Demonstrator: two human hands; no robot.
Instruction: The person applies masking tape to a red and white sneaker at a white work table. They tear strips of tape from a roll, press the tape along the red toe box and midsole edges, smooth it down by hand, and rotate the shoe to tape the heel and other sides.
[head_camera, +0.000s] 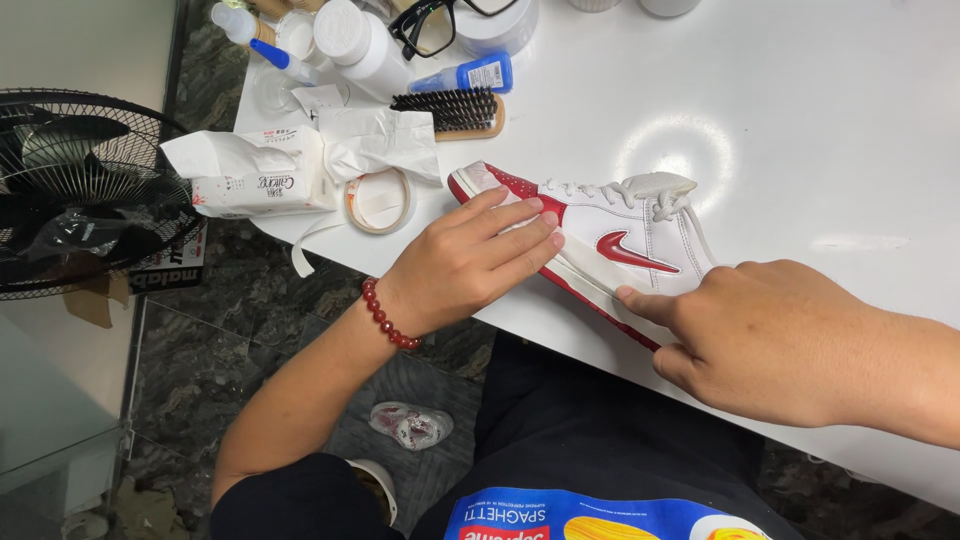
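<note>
Risk: white-and-red leather high-top sneaker (610, 240) lies on side near front edge of white bench (800, 120); hard push could slide it off.

Left hand (470, 262) flat, fingers spread on toe. Right hand (770, 335) half-curled, fingertip pressing sole edge, holding nothing.

Sneaker: red trim, white laces, clean.

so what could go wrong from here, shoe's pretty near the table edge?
1. The sneaker lies on its side close to the table edge; a push from the left hand or right hand might slide it off.
2. The loose laces could snag a finger.
3. The tape roll near the edge may get knocked down.
</note>
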